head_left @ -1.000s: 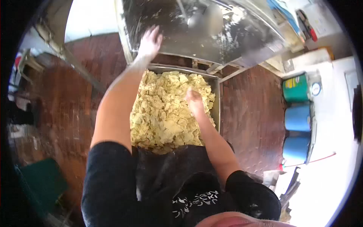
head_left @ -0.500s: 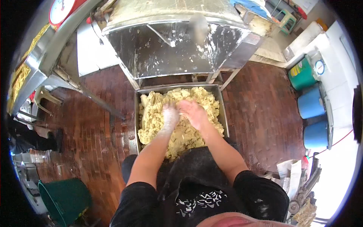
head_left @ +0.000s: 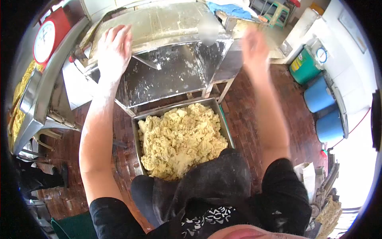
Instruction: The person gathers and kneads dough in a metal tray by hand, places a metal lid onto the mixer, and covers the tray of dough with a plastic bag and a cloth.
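Crumbly yellow dough (head_left: 181, 139) fills a rectangular metal tray (head_left: 225, 125) on the floor, close to my knees. My left hand (head_left: 114, 46), whitened with flour, is raised beyond the tray at the left end of the metal worktable (head_left: 159, 24). Its fingers are apart and slightly bent, with nothing in them. My right hand (head_left: 255, 46) is up near the table's right end, smeared by motion, so its finger shape is unclear. Neither hand touches the dough.
A metal bar (head_left: 146, 62) projects from the table's front. At the left stands a red dial scale (head_left: 44, 42). Along the right wall are a green bin (head_left: 305, 65) and a blue bin (head_left: 319, 95). A person's dark-clothed leg (head_left: 41, 178) shows at far left.
Both hands have left the dough, rising and spreading wide apart toward the worktable. The view has shifted, and the tray now appears slightly lower and further left.
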Demonstrator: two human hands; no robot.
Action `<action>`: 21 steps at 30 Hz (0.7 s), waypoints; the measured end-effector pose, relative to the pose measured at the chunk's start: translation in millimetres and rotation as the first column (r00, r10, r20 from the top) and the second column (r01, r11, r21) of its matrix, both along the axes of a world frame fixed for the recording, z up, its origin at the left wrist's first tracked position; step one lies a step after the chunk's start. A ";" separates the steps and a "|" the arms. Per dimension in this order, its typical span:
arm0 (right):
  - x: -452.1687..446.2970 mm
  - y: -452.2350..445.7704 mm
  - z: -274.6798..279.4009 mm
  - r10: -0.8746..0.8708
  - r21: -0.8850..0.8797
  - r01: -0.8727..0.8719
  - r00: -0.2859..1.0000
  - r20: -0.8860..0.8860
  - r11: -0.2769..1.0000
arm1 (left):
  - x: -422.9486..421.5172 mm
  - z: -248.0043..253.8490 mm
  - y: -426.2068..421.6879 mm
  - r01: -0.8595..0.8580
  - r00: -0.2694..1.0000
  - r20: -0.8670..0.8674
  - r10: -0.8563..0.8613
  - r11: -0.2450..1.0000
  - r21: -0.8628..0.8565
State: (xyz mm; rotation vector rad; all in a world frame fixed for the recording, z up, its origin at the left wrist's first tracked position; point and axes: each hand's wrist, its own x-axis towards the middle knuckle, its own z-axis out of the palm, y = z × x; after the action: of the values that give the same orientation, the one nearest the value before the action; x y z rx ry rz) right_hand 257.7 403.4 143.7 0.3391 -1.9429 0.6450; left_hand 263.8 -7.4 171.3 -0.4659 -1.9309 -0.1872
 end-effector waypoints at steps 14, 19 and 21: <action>-304.6 212.9 93.1 -0.776 0.944 0.027 0.577 0.255 0.330 | -33.9 33.4 5.4 -0.245 0.958 -0.145 0.248 0.969 0.044; -289.1 188.3 98.2 -0.762 0.838 0.098 0.481 0.433 0.538 | -34.5 34.5 3.8 -0.277 0.950 -0.141 0.279 0.960 0.033; -278.5 174.5 102.2 -0.765 0.825 0.118 0.467 0.445 0.552 | -33.9 34.6 4.6 -0.266 0.957 -0.111 0.269 0.963 0.042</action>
State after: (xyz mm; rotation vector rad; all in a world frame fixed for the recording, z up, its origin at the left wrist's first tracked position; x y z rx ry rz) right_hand -20.8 577.9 246.0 -0.1409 -2.9498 -0.5512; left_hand 229.9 -2.9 205.9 -0.1884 -1.8525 -0.0094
